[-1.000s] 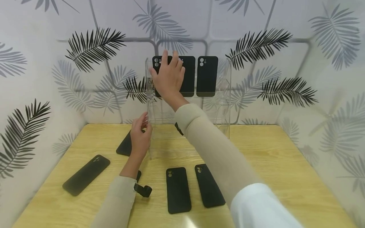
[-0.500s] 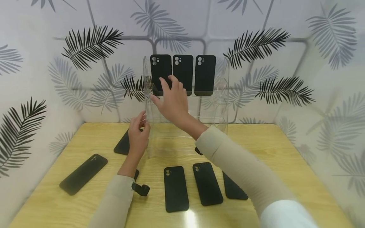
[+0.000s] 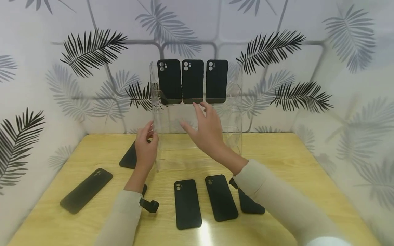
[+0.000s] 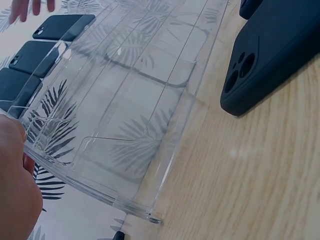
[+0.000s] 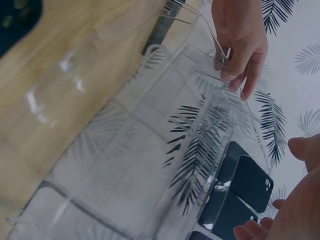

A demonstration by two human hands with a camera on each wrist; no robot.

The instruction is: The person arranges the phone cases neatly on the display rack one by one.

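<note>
Three black phone cases (image 3: 170,81) stand side by side on the top tier of a clear acrylic rack (image 3: 197,143). My left hand (image 3: 146,146) grips the rack's left side panel; in the right wrist view that hand (image 5: 242,47) pinches the panel's edge between thumb and fingers. My right hand (image 3: 208,130) hovers in front of the rack, just below the middle and right cases, fingers spread and holding nothing. In the left wrist view the lower tiers of the rack (image 4: 130,100) carry no case.
On the wooden table (image 3: 277,164), a case (image 3: 187,205) and another (image 3: 221,198) lie in front of the rack, with one (image 3: 250,203) partly under my right sleeve. Further cases lie left (image 3: 86,191) and behind my left hand (image 3: 128,157). A patterned wall stands behind.
My right hand has come off the left case on the top tier and moved down and to the right. My left hand stays on the rack's side.
</note>
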